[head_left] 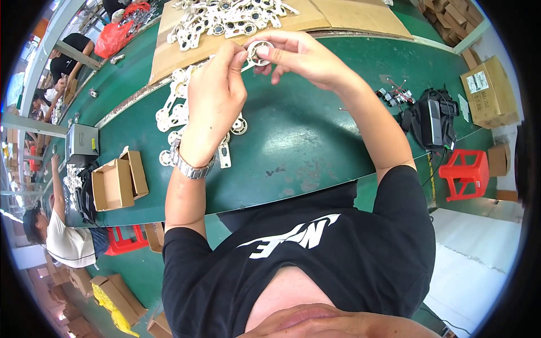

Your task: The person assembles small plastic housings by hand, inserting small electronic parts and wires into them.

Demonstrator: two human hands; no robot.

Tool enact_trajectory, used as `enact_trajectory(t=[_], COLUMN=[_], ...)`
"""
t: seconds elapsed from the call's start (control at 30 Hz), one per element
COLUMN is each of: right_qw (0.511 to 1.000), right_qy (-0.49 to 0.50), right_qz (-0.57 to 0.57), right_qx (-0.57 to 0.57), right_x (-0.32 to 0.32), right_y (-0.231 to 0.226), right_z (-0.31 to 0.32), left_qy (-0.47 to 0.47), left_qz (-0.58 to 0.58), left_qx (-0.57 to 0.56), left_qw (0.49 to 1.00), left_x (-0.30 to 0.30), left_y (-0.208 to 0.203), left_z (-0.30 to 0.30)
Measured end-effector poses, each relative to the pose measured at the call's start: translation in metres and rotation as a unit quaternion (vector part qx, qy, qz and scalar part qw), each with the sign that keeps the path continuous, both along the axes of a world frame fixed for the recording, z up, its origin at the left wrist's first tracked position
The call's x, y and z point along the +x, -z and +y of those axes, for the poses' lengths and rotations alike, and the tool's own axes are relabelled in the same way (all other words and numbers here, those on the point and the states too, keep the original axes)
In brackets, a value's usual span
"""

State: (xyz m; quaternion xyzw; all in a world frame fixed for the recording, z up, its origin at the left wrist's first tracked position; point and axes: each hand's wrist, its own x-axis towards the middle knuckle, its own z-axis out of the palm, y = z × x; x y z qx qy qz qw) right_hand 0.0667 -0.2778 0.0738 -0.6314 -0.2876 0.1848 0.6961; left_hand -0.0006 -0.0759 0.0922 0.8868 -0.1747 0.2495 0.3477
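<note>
Between my two hands, over the far part of the green table, is a white plastic part with a round ring end [260, 53]. My left hand [218, 84], with a metal watch on its wrist, is closed with thumb and forefinger pinched at the part's narrow arm. My right hand [304, 59] grips the ring, its thumb laid over the ring's face and the forefinger behind. Next to my left hand, and partly hidden by it, lie several similar white parts [179, 115]. Beyond both hands, a larger heap of white parts with dark round inserts [225, 22] rests on cardboard.
Flat cardboard [349, 19] covers the far table. An open cardboard box [115, 183] and a grey metal box [83, 143] stand at left. On the right are a black bag [434, 121], small metal pieces [397, 96] and a red stool [466, 173]. Co-workers sit at left.
</note>
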Motion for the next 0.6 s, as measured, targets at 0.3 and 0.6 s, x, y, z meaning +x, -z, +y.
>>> enact_trajectory(t=[0.3,0.6], right_qw=[0.993,0.990], right_qy=[0.028,0.005], right_qz=[-0.105,-0.108], right_qx=[-0.045,-0.092], right_x=[-0.010,-0.007], right_y=[-0.004,-0.008], right_z=[-0.002,-0.006], left_qy=[0.013,-0.004], left_qz=[-0.018,-0.026], left_qx=[0.007,0.023], left_qw=[1.000,0.999], left_x=[-0.010,-0.013], left_y=[-0.007,-0.007], left_z=[-0.003,-0.004])
